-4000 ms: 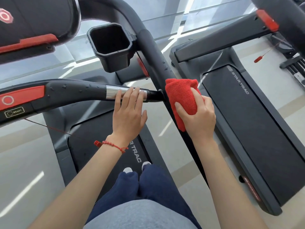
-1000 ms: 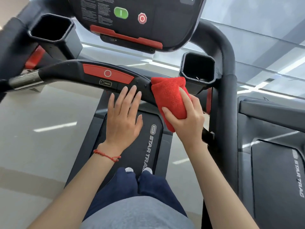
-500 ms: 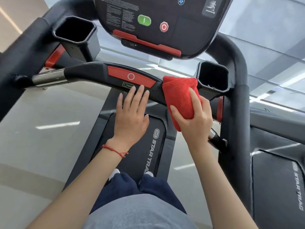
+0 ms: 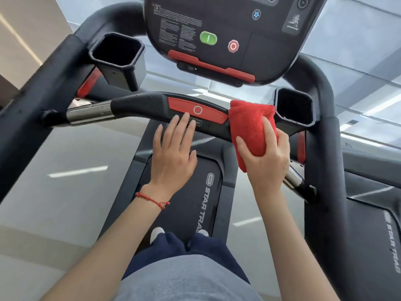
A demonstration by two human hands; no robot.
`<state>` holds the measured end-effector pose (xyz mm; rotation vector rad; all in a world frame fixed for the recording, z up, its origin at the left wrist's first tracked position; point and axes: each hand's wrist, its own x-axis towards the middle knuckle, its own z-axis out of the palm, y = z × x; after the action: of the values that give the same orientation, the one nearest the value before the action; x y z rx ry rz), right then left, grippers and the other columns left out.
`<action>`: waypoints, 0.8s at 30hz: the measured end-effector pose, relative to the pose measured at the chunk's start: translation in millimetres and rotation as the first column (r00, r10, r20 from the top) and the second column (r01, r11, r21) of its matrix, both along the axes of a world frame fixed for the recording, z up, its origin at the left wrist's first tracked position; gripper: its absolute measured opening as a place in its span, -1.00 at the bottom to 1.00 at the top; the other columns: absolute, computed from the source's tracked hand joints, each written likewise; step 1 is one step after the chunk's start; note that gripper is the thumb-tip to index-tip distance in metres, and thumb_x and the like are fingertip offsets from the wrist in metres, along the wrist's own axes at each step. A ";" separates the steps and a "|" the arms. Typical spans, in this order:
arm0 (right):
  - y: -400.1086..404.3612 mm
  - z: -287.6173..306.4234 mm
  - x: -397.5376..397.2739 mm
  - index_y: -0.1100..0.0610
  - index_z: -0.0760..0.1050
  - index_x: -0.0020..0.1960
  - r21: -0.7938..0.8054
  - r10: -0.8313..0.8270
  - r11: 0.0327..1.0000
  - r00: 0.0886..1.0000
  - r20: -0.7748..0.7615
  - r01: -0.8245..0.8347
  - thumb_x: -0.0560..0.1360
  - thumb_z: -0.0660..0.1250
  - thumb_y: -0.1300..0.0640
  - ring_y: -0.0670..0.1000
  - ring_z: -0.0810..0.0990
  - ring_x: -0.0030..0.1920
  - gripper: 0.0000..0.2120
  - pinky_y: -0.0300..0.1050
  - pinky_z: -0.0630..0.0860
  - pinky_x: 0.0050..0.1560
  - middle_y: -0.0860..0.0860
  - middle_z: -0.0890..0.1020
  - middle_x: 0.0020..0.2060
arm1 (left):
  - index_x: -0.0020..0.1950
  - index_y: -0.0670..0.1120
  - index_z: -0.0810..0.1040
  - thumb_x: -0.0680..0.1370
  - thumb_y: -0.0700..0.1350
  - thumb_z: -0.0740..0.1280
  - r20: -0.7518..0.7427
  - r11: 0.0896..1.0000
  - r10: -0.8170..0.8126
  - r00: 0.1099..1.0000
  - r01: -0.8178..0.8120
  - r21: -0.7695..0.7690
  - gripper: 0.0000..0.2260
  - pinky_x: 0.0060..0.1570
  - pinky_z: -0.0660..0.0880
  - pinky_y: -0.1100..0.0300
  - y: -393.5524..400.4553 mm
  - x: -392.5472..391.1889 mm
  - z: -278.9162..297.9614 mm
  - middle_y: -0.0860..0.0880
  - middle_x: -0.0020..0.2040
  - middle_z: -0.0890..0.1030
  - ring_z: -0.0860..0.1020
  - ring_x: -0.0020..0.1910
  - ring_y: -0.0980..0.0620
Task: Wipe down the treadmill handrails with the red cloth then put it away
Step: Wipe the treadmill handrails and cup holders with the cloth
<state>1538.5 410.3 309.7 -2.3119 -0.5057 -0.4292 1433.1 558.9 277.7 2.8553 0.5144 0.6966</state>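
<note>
The folded red cloth is pressed against the black front handrail, just right of its red panel. My right hand grips the cloth from below. My left hand lies flat with spread fingers, its fingertips touching the lower edge of the handrail under the red panel. The handrail's chrome ends show at left and lower right. Tall black side rails run down both sides.
The console with a green and a red button hangs above the bar. Black cup holders sit at left and right. The treadmill belt lies below; a second treadmill stands on the right.
Over the last second the view has tilted up and shifted, so the console shows more. The cloth and right hand sit at about the same spot on the handrail; four seconds ago they were on the right side rail.
</note>
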 end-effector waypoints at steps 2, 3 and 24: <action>14.0 3.4 0.3 0.07 0.47 0.25 -0.031 0.007 0.999 1.000 0.024 -0.006 0.33 0.44 -0.08 0.16 0.53 0.02 -0.47 -0.14 0.35 -0.06 0.18 0.54 0.05 | 0.40 -0.23 0.29 0.42 -0.19 0.37 -0.006 0.999 0.038 0.999 -0.038 -0.006 -0.42 0.33 0.22 -0.23 13.4 -5.4 -0.5 -0.23 0.41 0.32 0.26 0.40 -0.20; 21.8 5.0 0.2 0.06 0.48 0.24 -0.049 0.017 0.999 0.999 0.039 -0.015 0.33 0.44 -0.10 0.16 0.53 0.02 -0.47 -0.14 0.34 -0.07 0.17 0.54 0.06 | 0.40 -0.23 0.29 0.42 -0.19 0.37 -0.012 0.999 0.051 0.999 -0.051 -0.007 -0.42 0.33 0.21 -0.23 19.1 -7.2 -0.8 -0.24 0.42 0.32 0.25 0.40 -0.21; 84.3 7.0 -13.2 0.10 0.48 0.24 -0.134 0.076 0.989 0.987 0.139 -0.057 0.36 0.42 -0.09 0.16 0.53 -0.02 -0.49 -0.11 0.42 -0.07 0.18 0.55 0.05 | 0.41 -0.21 0.31 0.41 -0.19 0.38 0.023 0.998 -0.061 0.998 0.061 0.002 -0.42 0.32 0.25 -0.21 54.7 -21.0 -7.6 -0.22 0.40 0.35 0.29 0.39 -0.18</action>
<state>1525.4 494.6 316.7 -2.3910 -0.6982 -0.5478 1412.2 613.6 270.1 2.8474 0.4212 0.7184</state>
